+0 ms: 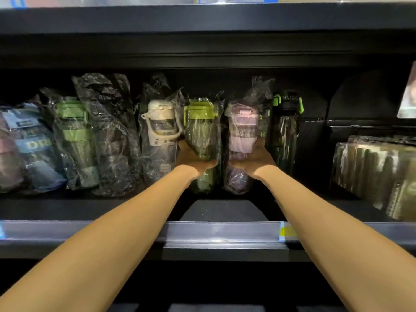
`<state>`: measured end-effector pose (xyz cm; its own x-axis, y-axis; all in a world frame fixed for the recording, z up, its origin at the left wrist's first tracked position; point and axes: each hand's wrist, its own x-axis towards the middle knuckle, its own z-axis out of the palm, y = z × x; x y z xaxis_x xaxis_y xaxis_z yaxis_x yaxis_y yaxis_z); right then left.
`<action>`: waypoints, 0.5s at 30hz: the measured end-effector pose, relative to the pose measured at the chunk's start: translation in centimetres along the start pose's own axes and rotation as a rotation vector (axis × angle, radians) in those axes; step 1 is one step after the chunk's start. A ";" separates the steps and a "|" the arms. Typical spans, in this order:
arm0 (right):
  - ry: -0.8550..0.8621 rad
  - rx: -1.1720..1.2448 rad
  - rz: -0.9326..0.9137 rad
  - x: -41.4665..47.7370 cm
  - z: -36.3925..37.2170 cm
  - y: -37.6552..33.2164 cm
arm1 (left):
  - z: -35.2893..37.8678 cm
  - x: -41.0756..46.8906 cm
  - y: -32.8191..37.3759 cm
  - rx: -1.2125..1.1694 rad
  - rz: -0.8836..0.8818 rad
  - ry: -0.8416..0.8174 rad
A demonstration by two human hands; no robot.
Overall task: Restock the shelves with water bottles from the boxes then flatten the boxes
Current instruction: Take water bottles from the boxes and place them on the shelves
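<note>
Both my arms reach deep into a dark shelf [67, 208]. My left hand [191, 162] grips a green-lidded water bottle [201, 131] wrapped in clear plastic, standing upright in the row. My right hand [254, 162] grips a pink bottle [242, 129] in plastic right beside it. To the left stand a white-lidded bottle [161, 124], a dark wrapped bottle [108, 131] and another green bottle [72, 134]. A black bottle with green clips [287, 131] stands unwrapped to the right of the pink one.
Blue packaged bottles [29, 143] lean at the far left. A stack of shiny wrapped goods [378, 172] fills the shelf's right side. The shelf's front edge carries a clear price strip [225, 231] with a yellow tag [287, 231]. The upper shelf [202, 19] hangs low overhead.
</note>
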<state>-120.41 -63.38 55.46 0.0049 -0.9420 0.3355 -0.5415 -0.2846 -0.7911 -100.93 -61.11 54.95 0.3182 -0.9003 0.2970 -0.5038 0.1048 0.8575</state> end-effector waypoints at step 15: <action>0.055 -0.287 0.077 -2.4 -1.1 -2.3 | -2.7 -3.5 1.1 0.209 -0.084 -0.209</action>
<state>-120.14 -60.26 57.01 -0.0869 -0.9455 0.3138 -0.7538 -0.1435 -0.6413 -100.41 -56.68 55.96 0.2043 -0.9719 0.1169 -0.6436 -0.0433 0.7642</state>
